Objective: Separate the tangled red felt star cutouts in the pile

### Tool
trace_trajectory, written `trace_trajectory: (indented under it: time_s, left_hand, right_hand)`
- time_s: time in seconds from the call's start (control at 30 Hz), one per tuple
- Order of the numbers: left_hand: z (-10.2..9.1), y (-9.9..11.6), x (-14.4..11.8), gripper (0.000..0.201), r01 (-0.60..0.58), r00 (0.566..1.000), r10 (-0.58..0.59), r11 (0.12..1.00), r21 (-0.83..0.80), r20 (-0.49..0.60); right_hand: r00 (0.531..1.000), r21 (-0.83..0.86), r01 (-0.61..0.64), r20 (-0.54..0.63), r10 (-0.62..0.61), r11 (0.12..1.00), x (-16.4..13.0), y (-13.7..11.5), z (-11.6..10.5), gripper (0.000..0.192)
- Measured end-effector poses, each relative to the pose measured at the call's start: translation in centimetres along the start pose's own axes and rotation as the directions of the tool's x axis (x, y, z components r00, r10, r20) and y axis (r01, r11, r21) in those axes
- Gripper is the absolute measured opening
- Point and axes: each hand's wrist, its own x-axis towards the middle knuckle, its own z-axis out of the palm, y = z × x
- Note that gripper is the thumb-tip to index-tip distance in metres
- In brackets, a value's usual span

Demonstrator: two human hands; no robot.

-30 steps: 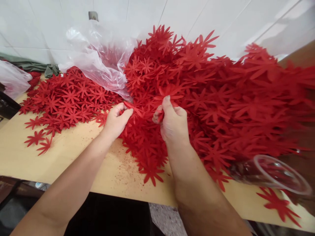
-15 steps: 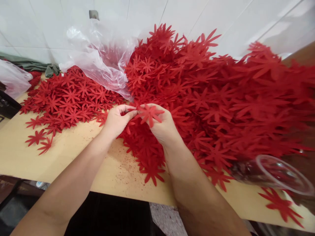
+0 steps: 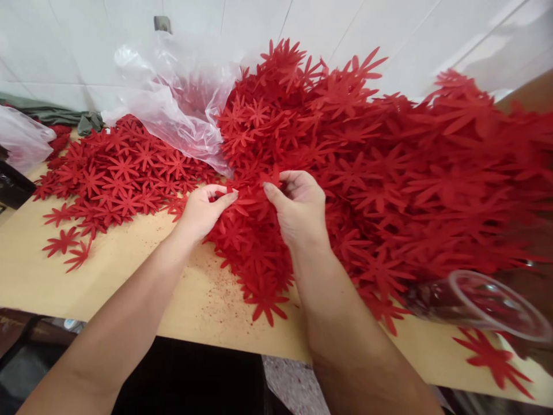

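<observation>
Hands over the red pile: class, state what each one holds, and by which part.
Both the left hand and the right hand pinch petal tips of red flower cut-outs at the pile's near edge.

clear container (image 3: 479, 305) blurred, red pile (image 3: 496, 173) cut off right

Both hands (image 3: 203, 210) (image 3: 300, 207) pinching, apparently, red flower cutouts (image 3: 345, 173) heap.
</observation>
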Motion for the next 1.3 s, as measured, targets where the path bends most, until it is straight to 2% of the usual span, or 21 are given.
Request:
trace_trajectory:
  time_s: [0.1, 0.2, 0.27, 0.33, 0.43, 0.57, 0.73, 0.8, 0.87, 0.93, 1.07, 1.3]
  left_hand:
    - [-0.03, -0.03, 0.14, 0.019, -0.047, 0.999, 0.049, 0.996, 0.072, -0.022]
    - [-0.12, -0.04, 0.38, 0.026, -0.046, 0.997, 0.054, 0.992, 0.116, -0.063]
    - [-0.16, -0.07, 0.51, 0.030, -0.041, 0.995, 0.050, 0.993, 0.107, -0.083]
    - [-0.17, -0.09, 0.56, 0.032, -0.043, 0.995, 0.051, 0.995, 0.092, -0.084]
    - [-0.16, -0.08, 0.49, 0.036, -0.037, 0.996, 0.044, 0.996, 0.080, -0.084]
    - [-0.09, 0.06, 0.36, 0.027, 0.007, 0.996, -0.009, 1.000, -0.028, -0.088]
    - [0.27, 0.58, 0.12, 0.009, 0.073, 0.988, -0.100, 0.975, -0.210, -0.121]
    - [0.43, 0.79, -0.02, 0.002, 0.101, 0.988, -0.127, 0.963, -0.250, -0.088]
    - [0.50, 0.88, -0.11, 0.007, 0.124, 0.990, -0.137, 0.960, -0.250, -0.035]
    - [0.46, 0.83, -0.09, 0.006, 0.108, 0.993, -0.115, 0.971, -0.215, -0.023]
    - [0.14, 0.45, 0.25, 0.016, 0.025, 0.997, -0.036, 0.990, -0.139, -0.072]
    - [-0.28, -0.05, 0.67, 0.012, -0.050, 0.992, 0.036, 0.993, -0.111, -0.121]
  right_hand:
    - [0.997, -0.034, -0.021, 0.068, 0.023, 0.999, -0.47, -0.47, 0.08, 0.024]
    - [0.995, -0.100, -0.041, 0.085, 0.049, 0.994, -0.70, -0.83, -0.02, 0.045]
    - [0.996, -0.126, -0.035, 0.077, 0.045, 0.991, -0.75, -0.88, -0.06, 0.051]
    - [0.996, -0.134, -0.007, 0.090, 0.020, 0.991, -0.76, -0.76, -0.05, 0.047]
    - [0.988, -0.099, 0.031, 0.157, -0.015, 0.995, -0.77, -0.41, 0.04, 0.029]
    - [0.981, -0.036, 0.029, 0.194, -0.022, 0.999, -0.84, -0.18, 0.15, 0.017]
    - [0.981, 0.016, -0.033, 0.193, 0.029, 0.999, -0.93, -0.43, 0.28, 0.021]
    - [0.978, 0.028, -0.059, 0.204, 0.052, 0.998, -0.93, -0.55, 0.30, 0.023]
    - [0.978, -0.003, -0.065, 0.201, 0.064, 0.998, -0.93, -0.63, 0.24, 0.026]
    - [0.983, -0.058, -0.063, 0.168, 0.072, 0.996, -0.91, -0.66, 0.13, 0.037]
    - [0.991, -0.108, -0.061, 0.113, 0.073, 0.992, -0.83, -0.48, -0.06, 0.055]
    - [0.974, -0.086, -0.008, 0.225, 0.027, 0.996, -1.07, -0.50, 0.29, 0.047]
